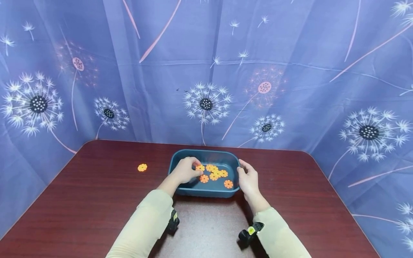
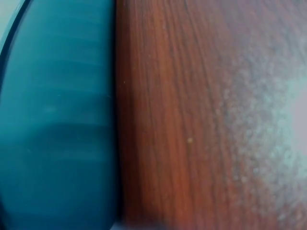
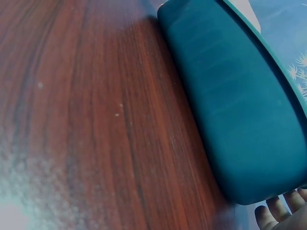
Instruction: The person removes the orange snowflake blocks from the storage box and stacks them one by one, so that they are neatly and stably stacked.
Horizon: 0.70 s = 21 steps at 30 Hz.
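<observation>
A dark teal plastic basin (image 1: 206,193) stands on the table, with several yellow and orange notched plastic discs (image 1: 228,184) lying on its floor. Over the left part of the basin, my left hand (image 1: 186,170) reaches inside and pinches a yellow-orange disc (image 1: 200,167) between thumb and fingertips. My right hand (image 1: 248,181) grips the basin's right end, thumb at the rim. In the right wrist view its fingers (image 3: 278,209) curl beside the basin's end wall (image 3: 240,105). The left wrist view holds only the basin's outer side (image 2: 62,120) and tabletop; the left hand is out of that view.
One yellow-orange disc (image 1: 142,167) lies by itself on the dark red wooden table (image 1: 96,200), left of the basin. A blue curtain (image 1: 155,96) with dandelion prints hangs behind and along the sides of the table.
</observation>
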Tool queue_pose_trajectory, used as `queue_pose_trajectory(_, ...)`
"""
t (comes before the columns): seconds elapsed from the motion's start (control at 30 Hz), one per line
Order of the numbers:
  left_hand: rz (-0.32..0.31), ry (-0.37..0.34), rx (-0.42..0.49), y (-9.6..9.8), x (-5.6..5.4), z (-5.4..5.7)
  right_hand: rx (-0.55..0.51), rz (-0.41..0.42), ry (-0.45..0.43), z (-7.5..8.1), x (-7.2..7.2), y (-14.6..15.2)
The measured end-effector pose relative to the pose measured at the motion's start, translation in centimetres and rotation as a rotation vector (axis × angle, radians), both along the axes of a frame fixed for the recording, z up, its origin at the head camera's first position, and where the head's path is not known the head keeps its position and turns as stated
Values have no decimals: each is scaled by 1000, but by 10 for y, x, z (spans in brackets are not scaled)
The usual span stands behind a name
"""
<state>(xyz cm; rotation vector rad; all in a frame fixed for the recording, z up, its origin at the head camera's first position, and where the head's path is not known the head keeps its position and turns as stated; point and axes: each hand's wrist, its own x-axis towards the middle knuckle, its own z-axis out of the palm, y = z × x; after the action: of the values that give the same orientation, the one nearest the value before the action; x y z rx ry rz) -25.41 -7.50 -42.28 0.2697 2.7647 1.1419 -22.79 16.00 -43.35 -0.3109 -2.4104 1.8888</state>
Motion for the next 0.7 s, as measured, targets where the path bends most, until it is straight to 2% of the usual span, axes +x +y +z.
queue_pose_trajectory(0.47,10,31,42,-4,5,8,10,-6,-2,0,0,-1)
queue_pose_trajectory(0.7,13,56,29,-7,7,13,3,-10,-2,2,1,-2)
